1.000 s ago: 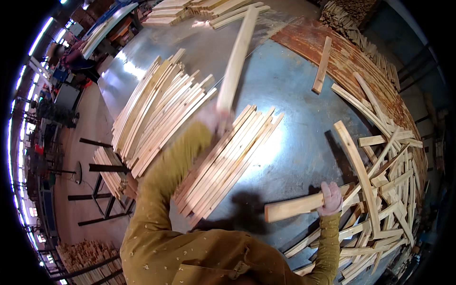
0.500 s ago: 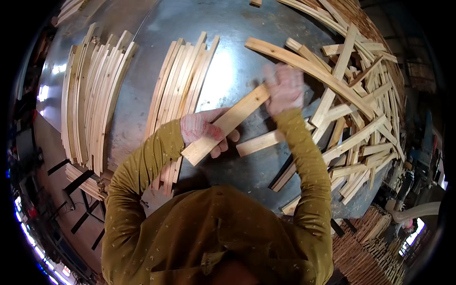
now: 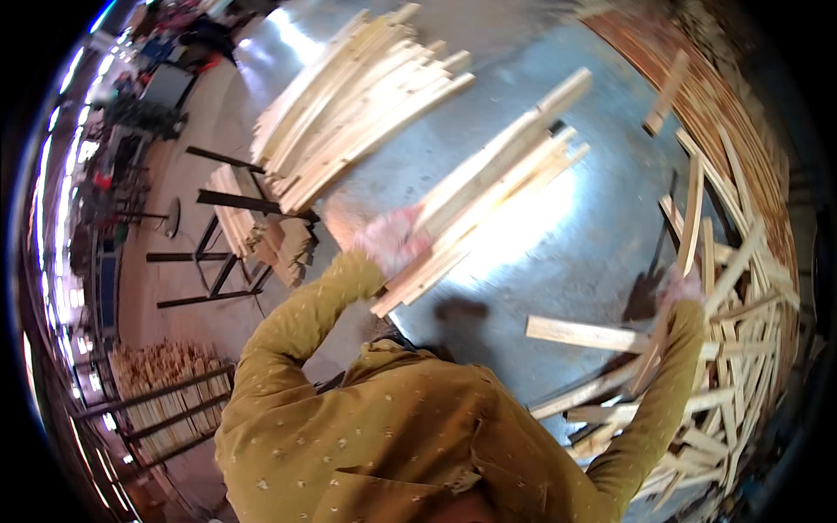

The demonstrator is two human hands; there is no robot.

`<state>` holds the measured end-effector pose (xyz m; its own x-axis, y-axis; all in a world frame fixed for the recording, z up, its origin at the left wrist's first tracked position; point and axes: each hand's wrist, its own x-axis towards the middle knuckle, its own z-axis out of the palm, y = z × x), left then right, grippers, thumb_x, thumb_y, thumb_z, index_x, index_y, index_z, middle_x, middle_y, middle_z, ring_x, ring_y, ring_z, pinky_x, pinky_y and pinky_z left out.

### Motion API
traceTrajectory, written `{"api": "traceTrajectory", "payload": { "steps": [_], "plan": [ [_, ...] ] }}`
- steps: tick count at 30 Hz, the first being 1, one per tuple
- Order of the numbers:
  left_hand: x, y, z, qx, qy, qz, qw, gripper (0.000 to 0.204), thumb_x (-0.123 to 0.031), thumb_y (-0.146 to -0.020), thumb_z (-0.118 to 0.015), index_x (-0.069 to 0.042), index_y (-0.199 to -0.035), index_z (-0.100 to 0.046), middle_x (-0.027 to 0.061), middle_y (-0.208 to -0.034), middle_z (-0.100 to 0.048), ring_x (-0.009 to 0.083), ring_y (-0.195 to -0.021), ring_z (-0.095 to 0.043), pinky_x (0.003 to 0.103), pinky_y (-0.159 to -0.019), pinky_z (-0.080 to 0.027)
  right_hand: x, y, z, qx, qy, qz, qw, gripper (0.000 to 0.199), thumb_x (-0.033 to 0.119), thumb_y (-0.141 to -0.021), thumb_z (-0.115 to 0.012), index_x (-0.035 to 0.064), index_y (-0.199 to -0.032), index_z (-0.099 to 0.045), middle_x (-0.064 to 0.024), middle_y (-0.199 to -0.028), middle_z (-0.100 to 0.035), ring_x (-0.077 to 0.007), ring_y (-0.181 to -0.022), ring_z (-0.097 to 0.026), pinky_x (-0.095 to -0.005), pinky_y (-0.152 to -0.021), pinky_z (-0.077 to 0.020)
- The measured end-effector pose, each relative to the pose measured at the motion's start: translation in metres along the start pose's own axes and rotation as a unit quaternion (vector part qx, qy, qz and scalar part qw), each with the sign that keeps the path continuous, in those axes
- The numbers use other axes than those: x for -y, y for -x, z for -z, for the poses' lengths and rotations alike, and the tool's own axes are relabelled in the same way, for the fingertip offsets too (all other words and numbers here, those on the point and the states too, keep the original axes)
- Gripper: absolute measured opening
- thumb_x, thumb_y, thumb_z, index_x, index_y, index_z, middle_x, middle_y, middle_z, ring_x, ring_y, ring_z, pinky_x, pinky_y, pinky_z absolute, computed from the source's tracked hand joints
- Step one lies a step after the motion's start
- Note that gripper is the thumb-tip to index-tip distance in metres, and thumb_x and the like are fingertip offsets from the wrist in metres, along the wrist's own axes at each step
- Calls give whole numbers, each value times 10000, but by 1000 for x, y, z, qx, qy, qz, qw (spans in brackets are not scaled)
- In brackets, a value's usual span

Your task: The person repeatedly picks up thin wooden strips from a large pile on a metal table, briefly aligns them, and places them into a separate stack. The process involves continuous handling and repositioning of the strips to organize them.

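My left hand [image 3: 397,244], in a pale, reddish-stained glove, is closed around the near end of a wooden strip [image 3: 506,144]. That strip lies along the left side of a small bundle of wooden strips [image 3: 514,187] on the metal table. Off to the right, my gloved right hand [image 3: 680,288] is closed at a wooden strip [image 3: 693,213] at the edge of a loose, criss-crossed heap of strips [image 3: 741,349]. Its fingers are partly hidden and blurred. Another wooden strip [image 3: 584,333] lies on the table left of my right forearm.
A larger bundle of strips [image 3: 366,105] lies at the far left of the metal table [image 3: 602,253]. Beyond the table's left edge stand dark metal frames [image 3: 209,257] and a rack of stacked wood [image 3: 170,392]. Brown boards [image 3: 636,44] line the far right.
The view has turned left. My left hand has carried its strip to the small bundle. My right hand has let go of that strip and moved right to the heap, closing on another.
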<state>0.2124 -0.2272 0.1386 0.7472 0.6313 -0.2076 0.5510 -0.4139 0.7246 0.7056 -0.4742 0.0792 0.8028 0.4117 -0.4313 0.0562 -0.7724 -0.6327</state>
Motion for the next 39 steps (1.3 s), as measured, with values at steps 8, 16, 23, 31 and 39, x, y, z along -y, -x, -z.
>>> {"api": "traceTrajectory", "payload": {
  "steps": [8, 16, 23, 31, 39],
  "plan": [
    [207, -24, 153, -210, -290, 160, 920, 425, -242, -903, -635, -28, -1263, -562, 251, -1117, -644, 406, -1078, -612, 461, -923, -502, 31, 147, -239, 23, 175, 23, 984, 805, 578, -950, -451, 16, -1512, -322, -318, -1097, -660, -469, -1017, -648, -500, -886, -512],
    [210, -50, 129, -312, -357, 151, 868, 625, -311, -928, -615, 5, -1435, -430, 186, -1451, -483, 395, -1289, -514, 417, -1107, -398, 91, 186, -289, 123, 139, 31, 982, 484, 485, -969, -406, 181, -1299, -587, -243, -1234, -616, -466, -1129, -565, -494, -974, -449],
    [158, -151, 1, 10, -254, -129, 958, 736, -420, -938, -606, 6, -1484, -357, 208, -1543, -360, 364, -1449, -308, 444, -1208, -227, 92, 85, -293, -83, 200, 209, 954, 483, 457, -972, -450, 132, -1293, -605, -223, -1304, -580, -439, -1176, -541, -434, -1008, -440],
    [115, -172, -38, 108, 359, -65, 925, 986, -526, -831, -749, 3, -1522, -287, 187, -1437, -488, 272, -1341, -453, 379, -1123, -369, 140, 120, -332, -55, -452, 111, 883, 684, 459, -989, -472, 10, -1492, -356, -255, -1383, -533, -323, -1259, -539, -370, -1067, -424],
    [-99, -217, 135, 22, 189, -269, 944, 900, -316, -843, -787, -42, -1531, -276, 135, -1419, -532, 266, -1293, -515, 355, -1095, -404, 272, 37, -153, -519, 81, 491, 695, 492, 335, -1013, -488, 57, -1415, -436, -157, -1099, -669, -255, -904, -663, -401, -751, -551]
  ]
}}
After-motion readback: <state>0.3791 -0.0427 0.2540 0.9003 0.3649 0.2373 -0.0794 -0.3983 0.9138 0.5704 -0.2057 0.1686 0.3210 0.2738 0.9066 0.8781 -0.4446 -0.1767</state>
